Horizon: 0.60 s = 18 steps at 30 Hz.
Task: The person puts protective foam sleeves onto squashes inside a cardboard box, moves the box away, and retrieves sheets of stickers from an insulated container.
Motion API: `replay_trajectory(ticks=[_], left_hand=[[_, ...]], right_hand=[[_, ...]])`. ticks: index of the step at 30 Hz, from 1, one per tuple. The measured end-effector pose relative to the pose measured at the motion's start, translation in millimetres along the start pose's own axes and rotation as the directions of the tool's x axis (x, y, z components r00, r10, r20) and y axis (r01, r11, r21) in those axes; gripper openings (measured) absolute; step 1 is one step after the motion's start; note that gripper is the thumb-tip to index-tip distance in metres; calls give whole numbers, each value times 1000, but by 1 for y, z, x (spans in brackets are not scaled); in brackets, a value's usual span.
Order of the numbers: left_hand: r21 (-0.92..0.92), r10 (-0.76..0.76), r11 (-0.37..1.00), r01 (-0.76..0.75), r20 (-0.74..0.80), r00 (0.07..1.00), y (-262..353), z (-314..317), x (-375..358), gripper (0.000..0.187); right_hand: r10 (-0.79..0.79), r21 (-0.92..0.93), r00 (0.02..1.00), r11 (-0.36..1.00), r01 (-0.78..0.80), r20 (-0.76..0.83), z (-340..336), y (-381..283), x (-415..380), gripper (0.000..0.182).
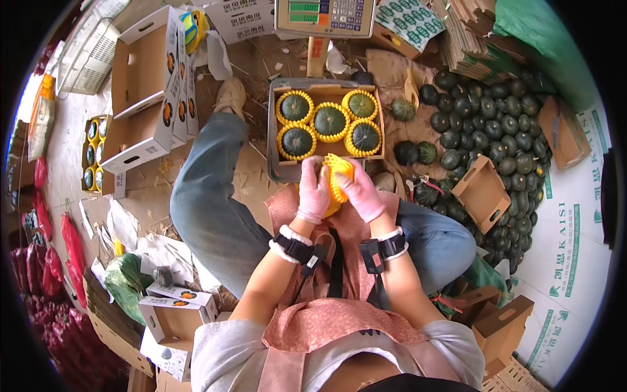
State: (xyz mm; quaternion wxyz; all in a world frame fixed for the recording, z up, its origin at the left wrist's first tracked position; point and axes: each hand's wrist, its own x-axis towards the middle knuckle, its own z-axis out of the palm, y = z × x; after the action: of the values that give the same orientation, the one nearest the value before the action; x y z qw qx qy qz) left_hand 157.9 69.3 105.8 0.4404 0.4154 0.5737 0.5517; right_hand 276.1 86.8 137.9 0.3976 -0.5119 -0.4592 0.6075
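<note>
In front of my lap, my left hand [314, 189] and my right hand [362, 191], both in pink gloves, are closed on a yellow foam net sleeve [339, 178]. The sleeve is bunched between my fingers, and I cannot see whether anything is inside it. Just beyond my hands, an open cardboard box [381, 138] rests on the scale platform [274, 171]. Several dark green squashes [330, 121] sit in the box, each ringed by a yellow foam net. The scale's display [324, 14] stands behind the box.
Many loose dark squashes [496, 130] are piled at the right, with a small carton [482, 194] lying on them. Empty white cartons [145, 85] stack at the left near a filled box [96, 153]. Flattened cardboard [464, 39] leans at the back right. Paper scraps litter the floor.
</note>
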Motion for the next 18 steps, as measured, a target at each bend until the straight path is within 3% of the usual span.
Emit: replay_trajectory(ticks=[1, 2, 3, 4, 5, 7, 9, 10, 11, 13, 14, 18], left_hand=[[-129, -35, 991, 28, -50, 998, -2, 4, 1, 23], [-135, -71, 989, 61, -73, 995, -5, 2, 2, 24], [-143, -103, 986, 89, -98, 990, -10, -1, 4, 24], [-55, -100, 994, 96, -62, 993, -21, -5, 6, 24], [204, -249, 954, 221, 123, 961, -30, -21, 1, 25], [581, -512, 772, 258, 327, 795, -53, -29, -6, 35], [802, -572, 579, 146, 272, 774, -53, -23, -19, 45], [885, -598, 457, 82, 238, 765, -50, -20, -25, 50], [908, -597, 414, 64, 218, 772, -55, -18, -30, 52], [943, -590, 333, 29, 184, 786, -65, -15, -34, 57], [959, -657, 282, 8, 188, 730, -72, -14, -34, 54], [978, -732, 208, -27, 174, 658, -103, -15, -37, 41]], right_hand=[[-72, -101, 994, 992, 79, 78, 4, -2, 1, 45], [-59, -253, 989, 963, 93, 139, -1, -3, 9, 49], [-72, -466, 992, 878, 112, 102, -1, -8, 16, 49], [-251, -586, 967, 779, 222, 31, -2, 2, 29, 49], [-432, -700, 902, 647, 302, -10, -3, 12, 43, 49], [-601, -843, 798, 409, 350, 40, 2, 8, 62, 44], [-487, -900, 834, 190, 392, 260, -3, 39, 78, 37], [-233, -925, 916, 120, 361, 327, 0, 40, 73, 32], [-62, -918, 918, 44, 394, 391, 4, 42, 69, 31], [69, -923, 921, 34, 383, 385, 2, 38, 74, 29], [95, -925, 922, 103, 365, 374, 1, 36, 79, 28], [200, -904, 936, 379, 199, 290, -4, 36, 104, 29]])
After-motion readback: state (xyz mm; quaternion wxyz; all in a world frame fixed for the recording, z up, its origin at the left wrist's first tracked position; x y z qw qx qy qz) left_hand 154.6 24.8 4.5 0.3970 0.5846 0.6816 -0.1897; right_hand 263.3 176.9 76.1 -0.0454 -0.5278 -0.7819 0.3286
